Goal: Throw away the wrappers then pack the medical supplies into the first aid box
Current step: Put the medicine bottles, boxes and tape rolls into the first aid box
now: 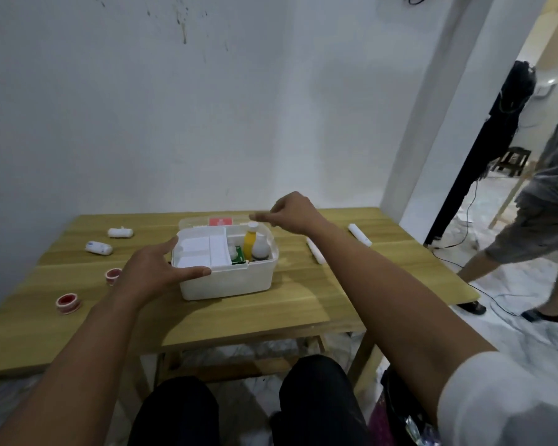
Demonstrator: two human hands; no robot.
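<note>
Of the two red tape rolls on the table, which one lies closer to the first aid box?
The farther red tape roll, just beside the left hand. The other red roll lies nearer the table's front left edge, farther from the first aid box.

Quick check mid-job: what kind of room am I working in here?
Probably a plain room in a home, perhaps being fixed up: a stained white wall, a simple wooden table, and a doorway onto a covered floor with loose cables.

The white first aid box point(226, 281) is set open mid-table, bottles upright inside; bandage rolls point(120, 233) and red tape rolls point(67, 303) are scattered toward the left edge.
</note>
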